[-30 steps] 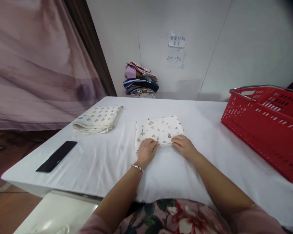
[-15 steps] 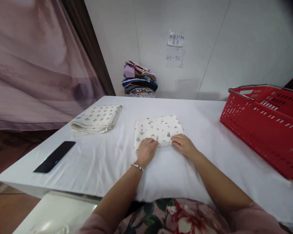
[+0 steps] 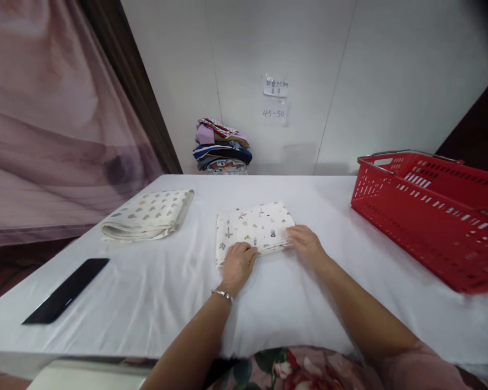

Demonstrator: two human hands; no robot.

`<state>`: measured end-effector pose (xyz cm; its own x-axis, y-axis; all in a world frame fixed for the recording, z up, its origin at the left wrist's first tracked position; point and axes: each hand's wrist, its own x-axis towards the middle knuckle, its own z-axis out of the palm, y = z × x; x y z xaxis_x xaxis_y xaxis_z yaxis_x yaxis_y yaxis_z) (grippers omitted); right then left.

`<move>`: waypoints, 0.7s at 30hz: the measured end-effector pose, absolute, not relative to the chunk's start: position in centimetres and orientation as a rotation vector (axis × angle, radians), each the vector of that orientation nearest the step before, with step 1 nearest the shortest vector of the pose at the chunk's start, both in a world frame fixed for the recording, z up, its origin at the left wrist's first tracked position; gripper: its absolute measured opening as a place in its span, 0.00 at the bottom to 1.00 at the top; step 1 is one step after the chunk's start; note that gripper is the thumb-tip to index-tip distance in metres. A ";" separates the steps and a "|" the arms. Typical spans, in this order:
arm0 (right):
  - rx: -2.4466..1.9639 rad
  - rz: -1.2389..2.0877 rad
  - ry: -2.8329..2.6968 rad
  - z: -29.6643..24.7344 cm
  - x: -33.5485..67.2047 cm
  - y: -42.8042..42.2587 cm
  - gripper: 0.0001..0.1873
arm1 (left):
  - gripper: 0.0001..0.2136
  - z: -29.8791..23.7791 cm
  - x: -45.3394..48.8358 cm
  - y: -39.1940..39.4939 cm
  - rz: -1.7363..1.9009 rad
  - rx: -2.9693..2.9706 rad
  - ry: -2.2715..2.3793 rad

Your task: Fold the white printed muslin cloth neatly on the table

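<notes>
A folded white cloth with small printed motifs in grey, green and red lies flat in the middle of the table. My left hand, a silver bracelet at its wrist, is closed over the cloth's near edge toward the left; its thumb side rests along the folded layers. At the near right corner, my right hand touches the cloth's side with its fingers stretched out, slightly blurred. A second folded cloth, white with grey mushroom-like prints, lies to the left, apart from both hands.
A black phone-like slab lies at the left on the white-covered table. A red perforated basket with metal handles stands at the right. Behind the table, a stack of folded fabrics stands by the wall. A pink curtain hangs at left.
My right hand has shifted from the top of the near edge to the cloth's right corner. My left hand keeps its place. The camera view has tilted up and turned slightly right.
</notes>
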<state>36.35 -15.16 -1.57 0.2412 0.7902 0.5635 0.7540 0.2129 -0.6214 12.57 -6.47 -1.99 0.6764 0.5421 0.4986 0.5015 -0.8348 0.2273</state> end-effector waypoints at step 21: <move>-2.184 0.140 -1.194 -0.7 37.4 -14.4 0.11 | 0.09 -1.9 12.6 -6.3 0.891 2.789 0.838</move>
